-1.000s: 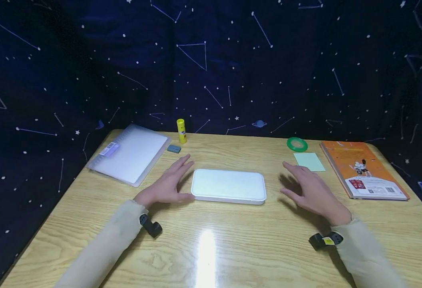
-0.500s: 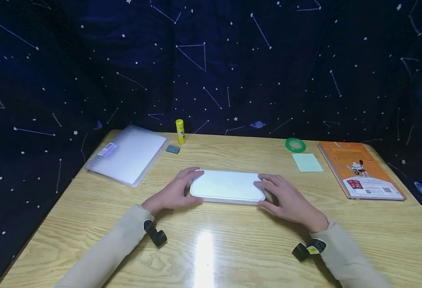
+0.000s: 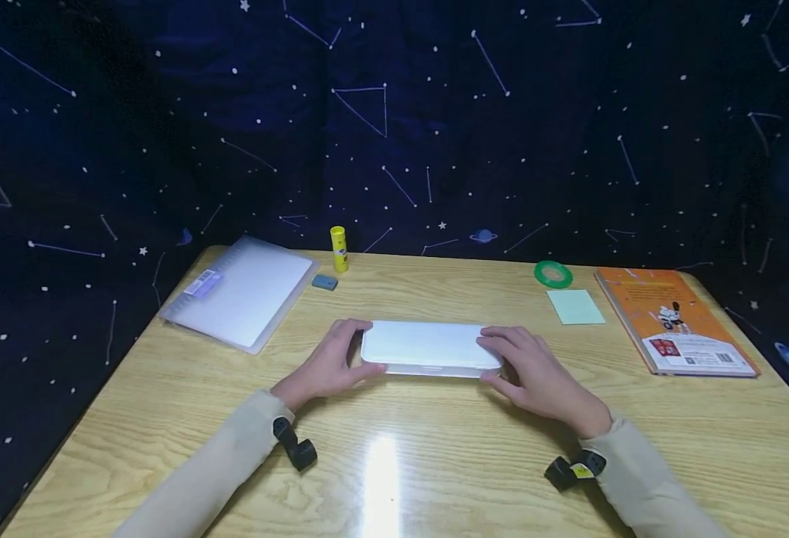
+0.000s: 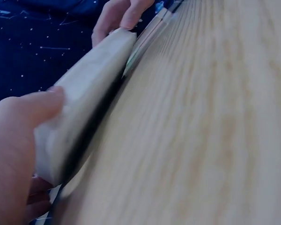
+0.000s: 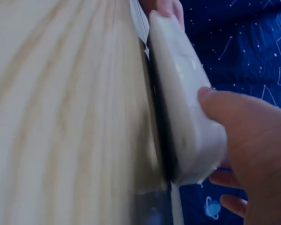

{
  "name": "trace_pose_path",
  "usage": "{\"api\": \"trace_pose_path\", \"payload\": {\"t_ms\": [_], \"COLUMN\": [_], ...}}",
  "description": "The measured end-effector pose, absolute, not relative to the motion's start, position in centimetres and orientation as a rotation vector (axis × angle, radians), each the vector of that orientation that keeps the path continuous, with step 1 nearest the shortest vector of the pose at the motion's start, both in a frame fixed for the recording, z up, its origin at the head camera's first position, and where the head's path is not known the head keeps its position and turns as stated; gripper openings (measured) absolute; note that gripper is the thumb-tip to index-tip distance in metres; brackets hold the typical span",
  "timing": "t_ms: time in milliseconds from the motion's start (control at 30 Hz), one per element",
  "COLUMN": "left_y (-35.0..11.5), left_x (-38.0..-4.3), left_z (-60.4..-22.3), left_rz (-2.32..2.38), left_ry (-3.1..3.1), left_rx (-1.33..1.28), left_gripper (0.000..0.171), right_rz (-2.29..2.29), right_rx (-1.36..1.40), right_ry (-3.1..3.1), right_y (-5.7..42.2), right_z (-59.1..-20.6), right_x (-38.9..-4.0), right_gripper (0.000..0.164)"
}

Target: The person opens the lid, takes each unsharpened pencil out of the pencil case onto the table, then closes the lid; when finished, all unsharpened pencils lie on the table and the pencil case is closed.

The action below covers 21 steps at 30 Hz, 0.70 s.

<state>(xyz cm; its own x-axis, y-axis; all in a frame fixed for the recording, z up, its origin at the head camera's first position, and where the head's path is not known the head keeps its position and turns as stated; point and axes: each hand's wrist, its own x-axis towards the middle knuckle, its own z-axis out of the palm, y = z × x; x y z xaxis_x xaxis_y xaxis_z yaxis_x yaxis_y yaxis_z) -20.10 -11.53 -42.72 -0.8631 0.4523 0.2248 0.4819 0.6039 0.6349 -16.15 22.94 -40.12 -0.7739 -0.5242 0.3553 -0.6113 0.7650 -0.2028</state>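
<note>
A flat white pencil case (image 3: 431, 344) with rounded corners is between my two hands in the middle of the table. Its front side, with a small clasp, faces me. My left hand (image 3: 330, 364) grips the left end, thumb at the front side and fingers at the back corner. At the right end, my right hand (image 3: 536, 373) holds it the same way. In the left wrist view the left thumb (image 4: 47, 103) presses the case's side (image 4: 91, 84). The right wrist view shows the right thumb (image 5: 225, 105) on it, with a dark gap between case and tabletop.
A clear folder (image 3: 243, 295) lies at the back left, near a yellow glue stick (image 3: 339, 250) and a grey eraser (image 3: 324, 282). Back right are green tape (image 3: 553, 274), pale sticky notes (image 3: 576, 307) and an orange book (image 3: 677, 321). A starry cloth (image 3: 394, 119) hangs behind.
Both hands have come in from the sides and taken hold of the pencil case's ends. The case has tilted or risen slightly, and its front clasp now shows.
</note>
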Motion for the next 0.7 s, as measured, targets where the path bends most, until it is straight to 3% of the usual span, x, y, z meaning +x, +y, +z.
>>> {"api": "trace_pose_path", "payload": {"t_ms": [433,700], "left_y": [-10.6,-10.0], "left_x": [-19.7,-19.2], "left_z": [-42.5,-42.7], "left_rz": [-1.264,-1.405], "left_ry": [-2.738,-2.724], "left_rx": [-0.647,-0.658], "left_gripper": [0.056,0.055], "right_rz": [0.495,0.343], "right_rx": [0.999,1.028], "right_ry": [-2.579,-2.566], "right_y": [19.5,18.2], "right_z": [-38.7,-38.4], "right_x": [-17.4,-17.3], "right_gripper": [0.043,0.040]}}
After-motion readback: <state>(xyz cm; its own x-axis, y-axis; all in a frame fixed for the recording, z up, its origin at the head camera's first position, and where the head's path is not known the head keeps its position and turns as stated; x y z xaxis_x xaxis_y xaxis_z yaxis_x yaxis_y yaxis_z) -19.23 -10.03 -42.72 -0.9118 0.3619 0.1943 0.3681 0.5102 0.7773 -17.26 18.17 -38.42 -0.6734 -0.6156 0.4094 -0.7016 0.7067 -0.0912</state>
